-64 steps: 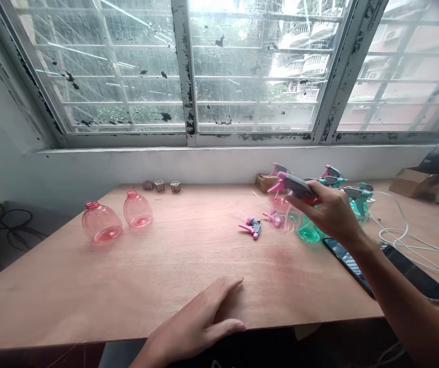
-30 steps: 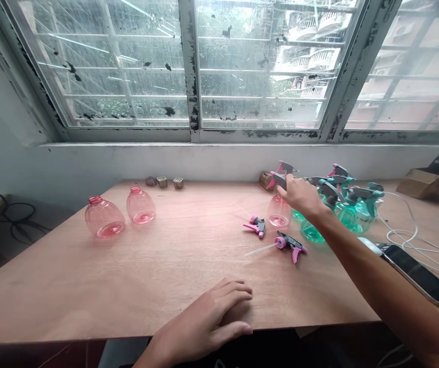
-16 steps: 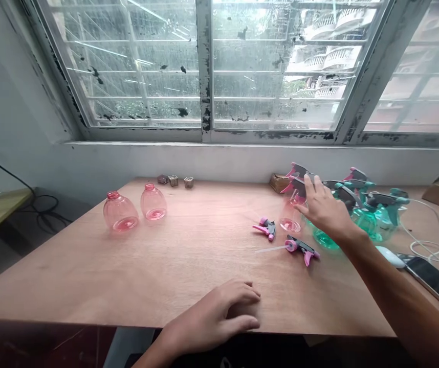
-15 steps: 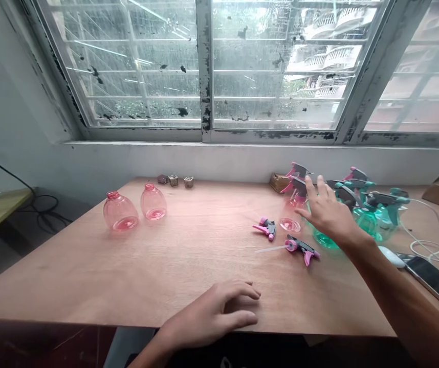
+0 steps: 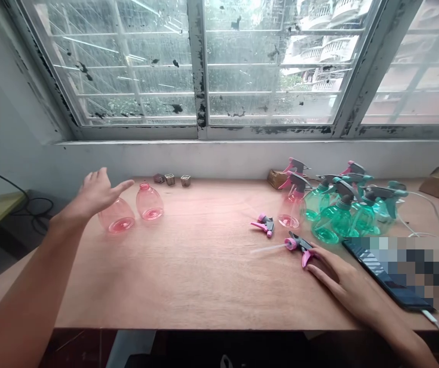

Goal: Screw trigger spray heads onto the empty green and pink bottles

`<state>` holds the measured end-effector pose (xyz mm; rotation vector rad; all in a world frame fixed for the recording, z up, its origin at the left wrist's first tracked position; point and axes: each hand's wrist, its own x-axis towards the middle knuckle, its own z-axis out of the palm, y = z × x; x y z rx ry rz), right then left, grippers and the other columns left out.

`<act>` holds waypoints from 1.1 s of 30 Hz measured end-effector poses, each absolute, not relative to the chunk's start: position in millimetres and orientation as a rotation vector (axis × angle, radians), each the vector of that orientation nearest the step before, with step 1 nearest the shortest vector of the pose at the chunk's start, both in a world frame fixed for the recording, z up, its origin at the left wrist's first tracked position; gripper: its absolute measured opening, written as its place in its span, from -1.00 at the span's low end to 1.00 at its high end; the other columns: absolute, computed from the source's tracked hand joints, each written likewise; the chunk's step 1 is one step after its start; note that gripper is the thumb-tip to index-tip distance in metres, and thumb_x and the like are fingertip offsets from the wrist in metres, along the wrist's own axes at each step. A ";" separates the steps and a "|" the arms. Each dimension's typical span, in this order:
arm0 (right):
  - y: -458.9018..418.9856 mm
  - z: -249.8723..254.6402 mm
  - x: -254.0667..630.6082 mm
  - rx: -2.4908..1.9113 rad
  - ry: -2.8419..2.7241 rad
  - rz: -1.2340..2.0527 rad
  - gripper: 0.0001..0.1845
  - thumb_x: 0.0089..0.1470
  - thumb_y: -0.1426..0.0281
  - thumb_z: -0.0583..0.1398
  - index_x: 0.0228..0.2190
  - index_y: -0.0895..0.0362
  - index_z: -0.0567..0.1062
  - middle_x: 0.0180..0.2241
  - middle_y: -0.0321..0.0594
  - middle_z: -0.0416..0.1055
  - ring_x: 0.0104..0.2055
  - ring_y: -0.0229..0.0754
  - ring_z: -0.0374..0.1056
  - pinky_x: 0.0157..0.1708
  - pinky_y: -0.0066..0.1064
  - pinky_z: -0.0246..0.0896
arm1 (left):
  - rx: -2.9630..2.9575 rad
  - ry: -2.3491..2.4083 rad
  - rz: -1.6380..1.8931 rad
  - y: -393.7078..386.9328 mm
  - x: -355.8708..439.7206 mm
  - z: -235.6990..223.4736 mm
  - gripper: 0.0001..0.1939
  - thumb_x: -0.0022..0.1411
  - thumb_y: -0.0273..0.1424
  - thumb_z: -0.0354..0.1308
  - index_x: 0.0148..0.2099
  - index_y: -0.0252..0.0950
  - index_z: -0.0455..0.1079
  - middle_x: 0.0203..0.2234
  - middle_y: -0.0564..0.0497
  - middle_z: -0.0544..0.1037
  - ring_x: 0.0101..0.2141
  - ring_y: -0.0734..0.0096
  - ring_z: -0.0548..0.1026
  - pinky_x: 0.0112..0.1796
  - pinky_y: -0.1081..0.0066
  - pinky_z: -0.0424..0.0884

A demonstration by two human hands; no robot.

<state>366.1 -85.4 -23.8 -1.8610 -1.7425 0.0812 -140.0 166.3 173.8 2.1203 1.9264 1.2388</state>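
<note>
Hovering with fingers spread, the left hand (image 5: 96,194) hangs just above a clear pink plastic bottle (image 5: 118,217) lying on its side on the plywood bench (image 5: 189,286). The right hand (image 5: 346,278) lies low, fingers loosely together, not pinching, its fingertips touching a pink-and-grey plastic trigger spray head (image 5: 300,246) lying on the bench, near a cluster of green plastic spray bottles (image 5: 336,220).
</note>
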 end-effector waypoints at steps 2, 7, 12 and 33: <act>-89.1 -19.2 363.2 -1.848 -1.680 0.117 -0.55 0.26 0.03 0.12 0.05 -0.01 0.43 0.06 0.00 0.54 0.09 0.26 0.46 0.04 0.09 0.41 | 2.101 1.988 1.125 162.5 -152.8 162.3 -0.52 0.10 0.01 0.36 -0.25 -0.34 0.48 -0.02 -0.11 0.61 0.28 -0.23 0.27 0.22 -0.21 0.15; -85.0 -12.3 357.4 -1.953 -1.495 0.132 -0.59 0.27 -0.06 0.07 -0.25 -0.01 0.45 -0.27 -0.09 0.62 -0.24 0.20 0.58 -0.25 -0.04 0.47 | 2.068 1.990 1.047 123.6 -160.8 131.6 -0.45 0.22 0.13 0.14 -0.12 -0.29 0.41 -0.31 0.10 0.58 0.03 -0.29 0.52 0.08 -0.21 0.37; -73.8 -26.3 338.6 -1.938 -1.586 -0.010 -0.37 0.24 -0.04 0.11 0.14 0.12 0.33 0.17 0.15 0.40 0.22 0.30 0.31 0.16 0.17 0.23 | 2.096 1.678 1.002 77.8 -136.2 103.0 -0.39 0.16 0.12 0.24 0.11 -0.13 0.34 -0.20 0.13 0.60 0.00 -0.12 0.57 0.04 0.04 0.50; -84.6 -12.4 314.0 -1.255 -0.733 0.873 -0.45 0.08 0.10 0.36 0.03 0.08 0.43 -0.28 -0.25 0.47 -0.46 -0.26 0.31 -0.63 -0.56 0.30 | 2.374 1.106 1.326 -14.3 -10.2 35.1 -0.15 0.15 -0.14 0.42 0.34 0.00 0.04 0.24 -0.14 0.18 0.28 -0.17 0.18 0.24 -0.13 0.24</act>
